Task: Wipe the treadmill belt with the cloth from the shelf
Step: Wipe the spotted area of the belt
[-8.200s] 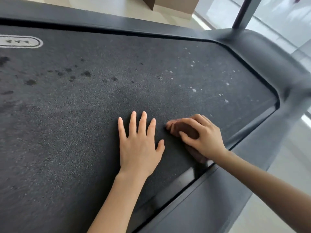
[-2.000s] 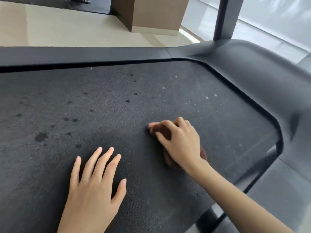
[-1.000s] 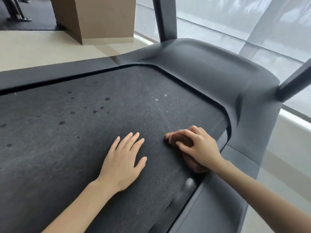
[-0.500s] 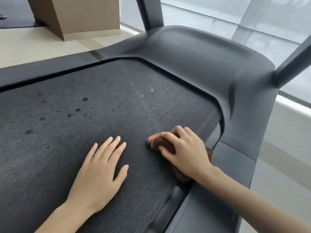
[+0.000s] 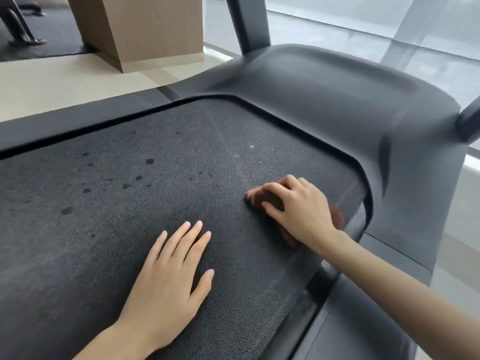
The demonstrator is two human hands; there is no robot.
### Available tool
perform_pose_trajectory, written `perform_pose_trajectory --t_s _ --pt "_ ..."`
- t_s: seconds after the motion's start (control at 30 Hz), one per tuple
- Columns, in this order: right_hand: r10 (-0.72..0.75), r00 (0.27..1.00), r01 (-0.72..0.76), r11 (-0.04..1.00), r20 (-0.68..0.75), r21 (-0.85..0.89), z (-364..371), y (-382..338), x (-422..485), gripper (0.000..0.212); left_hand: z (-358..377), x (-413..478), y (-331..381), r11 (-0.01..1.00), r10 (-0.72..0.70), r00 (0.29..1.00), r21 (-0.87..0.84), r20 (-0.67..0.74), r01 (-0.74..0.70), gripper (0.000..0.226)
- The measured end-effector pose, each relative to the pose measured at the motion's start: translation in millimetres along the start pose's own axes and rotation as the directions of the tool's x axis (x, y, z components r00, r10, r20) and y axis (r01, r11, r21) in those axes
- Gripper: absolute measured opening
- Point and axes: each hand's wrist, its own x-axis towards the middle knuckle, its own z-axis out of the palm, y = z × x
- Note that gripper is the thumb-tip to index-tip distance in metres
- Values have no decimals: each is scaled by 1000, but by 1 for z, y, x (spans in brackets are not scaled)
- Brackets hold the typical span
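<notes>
The dark textured treadmill belt point(image 5: 135, 209) fills most of the head view, with several dark wet spots at centre left and a few pale specks farther back. My right hand point(image 5: 296, 211) grips a bunched brown cloth point(image 5: 337, 218) and holds it down on the belt near the right front corner; most of the cloth is hidden under the hand. My left hand point(image 5: 171, 279) lies flat on the belt with fingers straight, to the left of and nearer than the cloth hand.
The grey motor cover point(image 5: 350, 105) rises behind the belt, with dark uprights point(image 5: 249, 22) at its back and right. Side rails point(image 5: 350, 320) border the belt. A brown box-like column point(image 5: 145, 29) stands on the pale floor at the back left. Glass wall at the right.
My right hand has slid the cloth a little forward along the belt's right side over the last second. My left hand stays flat on the belt; the camera has shifted.
</notes>
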Motion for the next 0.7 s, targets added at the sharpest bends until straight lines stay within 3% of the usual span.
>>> perform_pose_trajectory --t_s 0.07,0.13,0.27,0.37,0.47,0.57,0.7 --pt "-191 982 190 979 10 71 -3 -16 -15 35 2 0 -4 1000 22 1000 -9 -2 -22 60" --pt "-228 972 219 967 55 133 -4 -11 -12 37 2 -1 -13 997 75 997 -16 2 -75 63" --pt "81 986 -88 995 144 42 7 43 38 32 4 -2 -31 983 176 984 -50 -31 -178 57" --pt "359 924 -351 933 128 -82 22 84 81 35 6 1 -30 980 160 982 -107 -100 -170 55" --pt "460 881 -442 883 110 -157 38 86 106 37 8 1 -29 977 153 978 -126 -140 -171 54" --pt "355 927 -332 927 124 -172 36 55 105 38 9 1 -30 978 148 976 -124 -158 -168 51" --pt "-9 989 9 1000 146 4 21 7 67 33 6 0 -28 979 139 982 -131 -128 -155 57"
